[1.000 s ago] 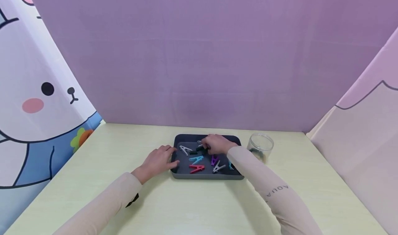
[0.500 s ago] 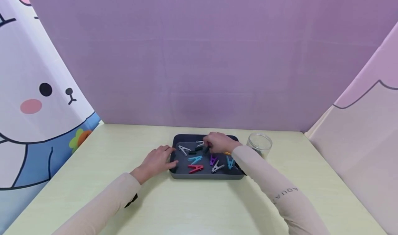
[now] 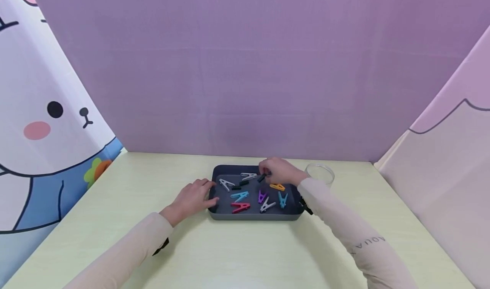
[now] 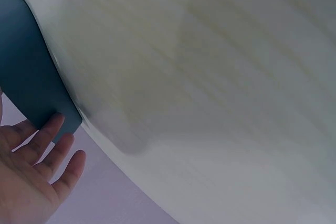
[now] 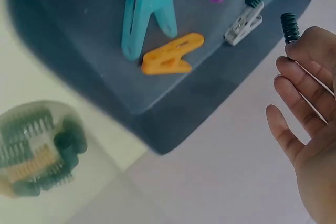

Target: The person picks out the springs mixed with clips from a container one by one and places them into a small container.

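My right hand pinches a dark green coil spring between thumb and forefinger, above the far right part of the dark grey tray. The other fingers are spread apart in the right wrist view. At the tray's left wall is my left hand, its fingertips by the rim; in the left wrist view its fingers lie loosely bent against the outer wall. Two more dark springs lie in the tray, one a spring near a white clothespin. Around them are red, purple and orange clothespins.
Right of the tray stands a clear round jar, partly behind the right forearm; several dark green springs and something yellowish show inside it. Blue clothespins and another white clothespin lie in the tray. A purple backdrop rises behind the table.
My right hand has lifted and moved right within the tray, carrying the spring and uncovering the orange and right-hand blue clothespins. The left hand has stayed at the tray's edge.
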